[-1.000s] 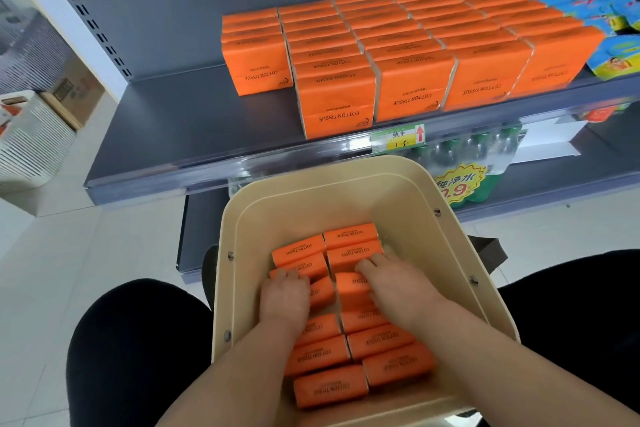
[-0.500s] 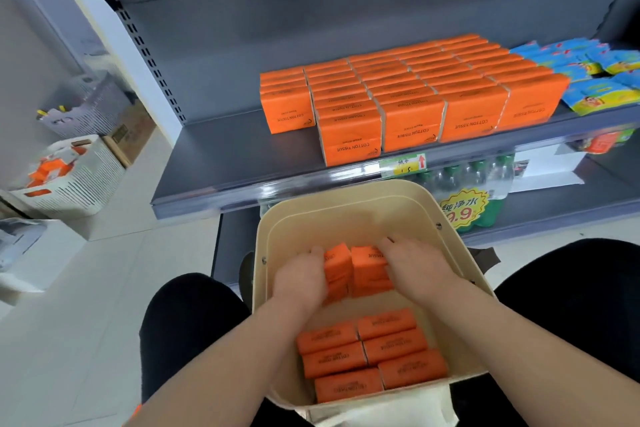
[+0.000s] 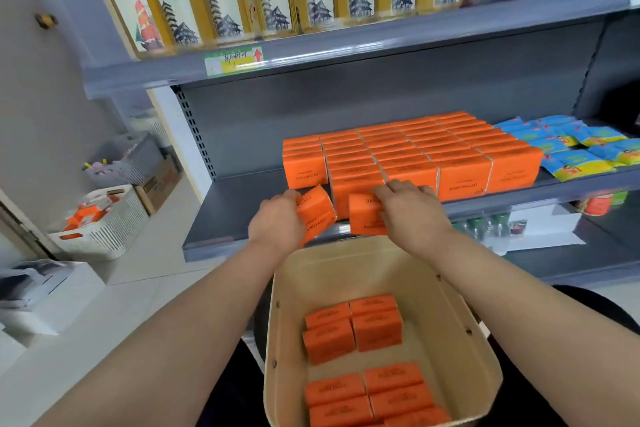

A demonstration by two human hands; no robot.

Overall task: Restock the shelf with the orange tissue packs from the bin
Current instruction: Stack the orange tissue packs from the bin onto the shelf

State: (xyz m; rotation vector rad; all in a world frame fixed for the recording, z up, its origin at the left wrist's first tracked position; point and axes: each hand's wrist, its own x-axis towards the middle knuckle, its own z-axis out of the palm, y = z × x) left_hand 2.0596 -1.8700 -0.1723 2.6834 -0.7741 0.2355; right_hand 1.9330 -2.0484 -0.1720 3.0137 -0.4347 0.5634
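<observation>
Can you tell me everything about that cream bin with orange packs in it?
The bin is cream, looks like smooth plastic, with rounded corners, an open top and small dark rivets in its walls. It stands upright below the shelf, close to the person. Orange tissue packs lie in two groups on its bottom.

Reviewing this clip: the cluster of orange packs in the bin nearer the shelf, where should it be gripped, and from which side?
From above, since the bin walls close off the sides. The cluster lies flat in two touching columns with bare floor to its left and right, so its outer ends look free to be squeezed inward between two palms.
</observation>
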